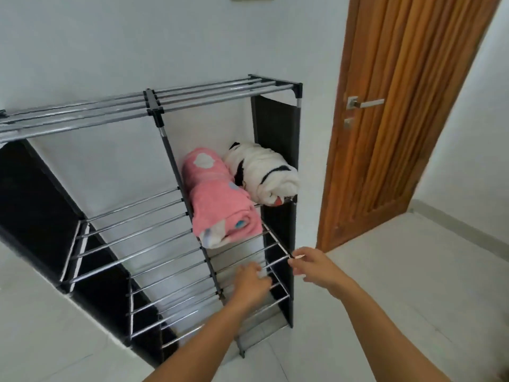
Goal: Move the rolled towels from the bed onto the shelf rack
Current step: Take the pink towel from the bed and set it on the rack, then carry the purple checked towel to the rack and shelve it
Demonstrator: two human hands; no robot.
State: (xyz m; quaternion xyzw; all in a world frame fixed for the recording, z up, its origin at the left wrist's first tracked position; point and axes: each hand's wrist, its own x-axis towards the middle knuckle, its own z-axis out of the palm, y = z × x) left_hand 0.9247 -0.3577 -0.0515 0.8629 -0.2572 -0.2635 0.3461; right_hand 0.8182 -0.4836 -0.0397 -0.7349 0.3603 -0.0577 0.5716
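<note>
A black-framed shelf rack (154,104) with metal bars stands against the white wall. On its right section, second tier, lie two rolled towels side by side: a pink one (220,199) on the left, its front end hanging over the bars, and a white one with black stripes (261,172) on the right. My left hand (252,282) is below the pink towel, in front of the lower bars, fingers apart and empty. My right hand (314,264) is at the rack's right front post, fingers loosely spread, holding nothing. The bed is out of view.
A wooden door (407,106) with a metal handle (366,103) stands closed just right of the rack. White tiled floor (385,271) stretches in front and to the right. The rack's left section holds bare bars on several tiers.
</note>
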